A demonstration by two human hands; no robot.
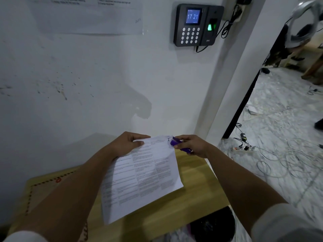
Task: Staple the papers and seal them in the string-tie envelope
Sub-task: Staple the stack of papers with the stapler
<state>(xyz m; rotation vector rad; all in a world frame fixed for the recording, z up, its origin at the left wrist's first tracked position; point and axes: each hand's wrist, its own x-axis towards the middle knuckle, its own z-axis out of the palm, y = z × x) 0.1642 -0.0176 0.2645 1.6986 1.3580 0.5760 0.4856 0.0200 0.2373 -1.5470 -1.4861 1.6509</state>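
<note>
The left hand [128, 144] pinches the papers [139, 177] at their far edge, thumb on top and fingers curled beneath, holding the stack up off the table [192, 203]. The right hand [192, 145] grips a purple stapler [180, 145], its fingers wrapped round the body, the nose pointing left at the far right corner of the papers.

That corner is what the move turns on. The stapler's mouth touches or just overlaps the corner, and a short dark mark shows on the sheet right beside it; whether that is a staple already set or print, I cannot tell. The stapler's long axis runs slantwise into the corner, roughly across the papers' top edge, while the papers' own long axis runs from the hands back toward the body. The right hand is the nearer one to the corner; the left steadies the stack a little way along the same edge.

The envelope [52, 187] lies flat on the table at the left, under the left forearm, well apart from the stapler, its red string button visible. It appears untouched, so sealing is probably still ahead.

On the wall above hangs a keypad clock [197, 25].
</note>
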